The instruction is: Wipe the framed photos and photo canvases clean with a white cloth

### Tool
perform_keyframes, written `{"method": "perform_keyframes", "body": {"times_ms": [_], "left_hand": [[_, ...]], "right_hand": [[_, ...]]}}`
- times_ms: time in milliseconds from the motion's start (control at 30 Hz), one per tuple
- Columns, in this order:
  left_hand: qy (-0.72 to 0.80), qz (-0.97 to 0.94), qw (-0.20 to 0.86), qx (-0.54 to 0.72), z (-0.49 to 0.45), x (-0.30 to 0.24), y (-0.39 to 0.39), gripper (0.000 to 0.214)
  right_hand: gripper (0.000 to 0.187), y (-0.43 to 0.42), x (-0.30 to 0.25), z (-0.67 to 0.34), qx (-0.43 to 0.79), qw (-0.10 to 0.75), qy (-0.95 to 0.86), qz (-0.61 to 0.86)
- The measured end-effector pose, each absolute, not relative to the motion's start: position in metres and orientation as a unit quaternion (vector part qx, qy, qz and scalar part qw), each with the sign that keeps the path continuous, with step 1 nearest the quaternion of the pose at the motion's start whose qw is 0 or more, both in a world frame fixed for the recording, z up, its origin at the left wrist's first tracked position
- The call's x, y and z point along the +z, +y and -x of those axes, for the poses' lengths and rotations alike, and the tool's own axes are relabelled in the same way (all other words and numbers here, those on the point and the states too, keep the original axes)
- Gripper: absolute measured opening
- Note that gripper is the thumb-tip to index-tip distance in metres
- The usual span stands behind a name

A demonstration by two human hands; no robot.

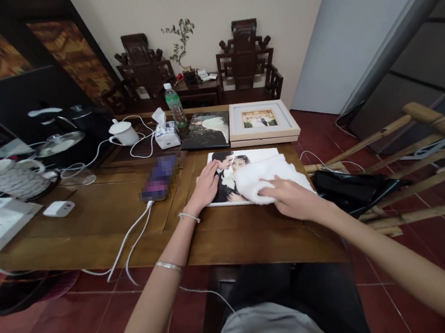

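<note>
Photo (228, 179) lies flat at the desk (231, 238) edge, under both hands.
Right hand (291, 198): fingers seemingly clenched on a cloth (264, 175) atop the photo. Left hand (205, 187): released, flat on its left edge. Beyond, a frame (262, 121).

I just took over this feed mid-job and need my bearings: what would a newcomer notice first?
The large photo print lying flat on the wooden table, with the left hand pressed on its left edge and the right hand on a white cloth spread over it. Just behind it lies a framed picture.
</note>
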State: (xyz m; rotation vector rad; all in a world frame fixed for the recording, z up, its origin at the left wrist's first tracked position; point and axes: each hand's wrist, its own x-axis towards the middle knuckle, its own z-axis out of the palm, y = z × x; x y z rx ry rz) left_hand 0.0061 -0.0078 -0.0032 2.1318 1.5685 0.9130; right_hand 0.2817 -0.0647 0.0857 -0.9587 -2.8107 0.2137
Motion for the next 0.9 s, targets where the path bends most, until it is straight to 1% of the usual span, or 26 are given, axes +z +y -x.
{"method": "perform_keyframes", "body": {"times_ms": [67,167,233,300,400,533,700,800,900], "left_hand": [[0.548,-0.752,0.169,0.326,-0.005,-0.004,-0.007,0.050],[0.541,-0.756,0.168,0.329,-0.003,-0.005,-0.006,0.050],[0.539,-0.757,0.170,0.327,-0.002,-0.005,-0.006,0.050],[0.540,-0.757,0.172,0.326,-0.001,-0.004,-0.006,0.050],[0.543,-0.754,0.169,0.328,-0.003,-0.003,-0.007,0.049],[0.548,-0.747,0.173,0.333,-0.005,-0.003,-0.008,0.049],[0.557,-0.740,0.175,0.335,-0.008,-0.004,-0.008,0.049],[0.556,-0.741,0.174,0.335,-0.008,-0.003,-0.008,0.049],[0.554,-0.743,0.175,0.331,-0.007,-0.003,-0.008,0.049]], "right_hand": [[0.056,-0.034,0.089,-0.271,0.065,0.080,-0.936,0.335],[0.044,0.007,0.091,-0.255,0.054,0.090,-0.932,0.348],[0.036,0.024,0.090,-0.247,0.050,0.100,-0.926,0.361],[0.033,0.030,0.085,-0.241,0.039,0.110,-0.920,0.374],[0.038,0.016,0.073,-0.240,0.000,0.107,-0.920,0.376],[0.051,-0.039,0.061,-0.247,-0.019,0.070,-0.936,0.345],[0.052,-0.113,0.065,-0.256,0.008,0.036,-0.953,0.299],[0.052,-0.125,0.074,-0.255,0.033,0.022,-0.959,0.282],[0.054,-0.107,0.083,-0.249,0.050,0.036,-0.951,0.303]]}}
